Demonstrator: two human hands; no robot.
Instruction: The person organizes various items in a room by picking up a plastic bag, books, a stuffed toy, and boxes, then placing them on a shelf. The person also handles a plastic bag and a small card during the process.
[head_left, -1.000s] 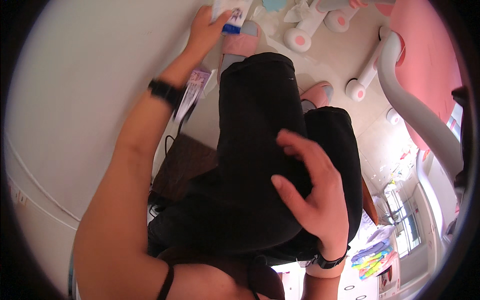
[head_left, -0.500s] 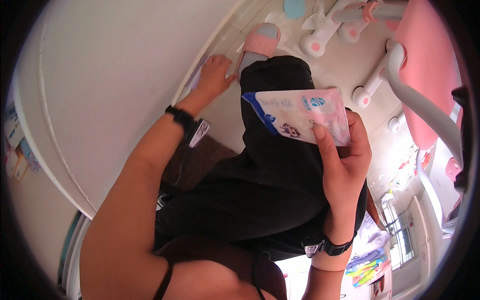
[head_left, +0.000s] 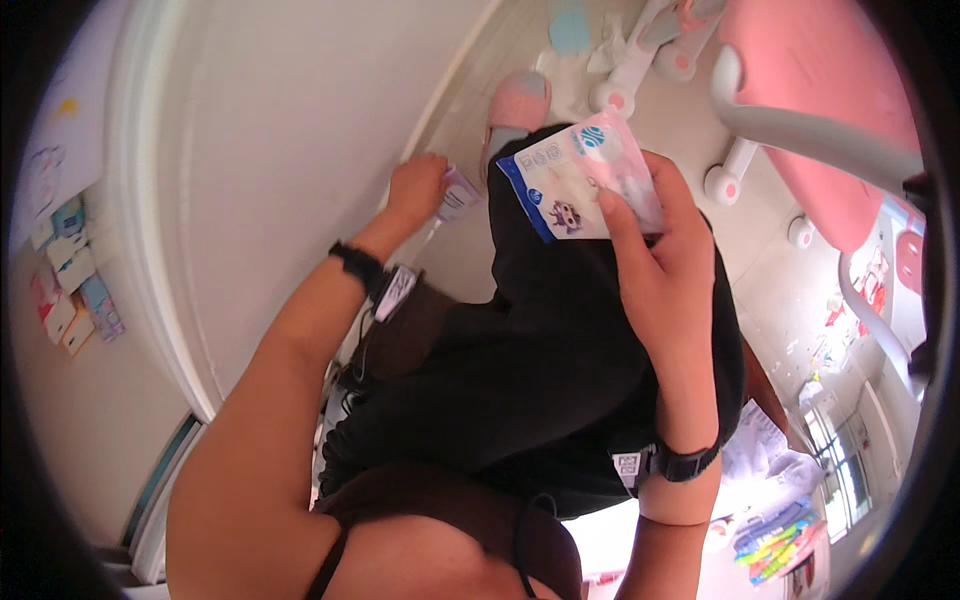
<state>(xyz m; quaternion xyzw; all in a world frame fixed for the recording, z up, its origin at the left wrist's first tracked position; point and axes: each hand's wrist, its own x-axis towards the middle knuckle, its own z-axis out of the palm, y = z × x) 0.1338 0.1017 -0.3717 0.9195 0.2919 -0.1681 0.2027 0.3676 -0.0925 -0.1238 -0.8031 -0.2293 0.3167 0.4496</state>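
Observation:
My right hand (head_left: 665, 255) grips a flat soft packet (head_left: 570, 190) by its pink end, thumb on the front and fingers behind. The packet is white and pink with a blue edge and a small cartoon figure, and is held above my knee. Beside the white wall, my left hand (head_left: 418, 190) has its fingers closed on a small lavender packet (head_left: 458, 196) with pale printing. Part of that packet is hidden by the fingers. Both wrists wear black straps.
A pink slipper (head_left: 520, 100) is on my foot on the tiled floor. To the right stands a pink chair (head_left: 790, 190) with white-grey legs. White crumpled paper (head_left: 608, 50) and a light blue piece (head_left: 570, 32) lie farther off. A white wall (head_left: 300, 130) borders the left.
My left hand has picked up the lavender packet from the floor by the wall and brought it nearer. My right hand with the white-and-pink packet has shifted left and slightly up, tilting it.

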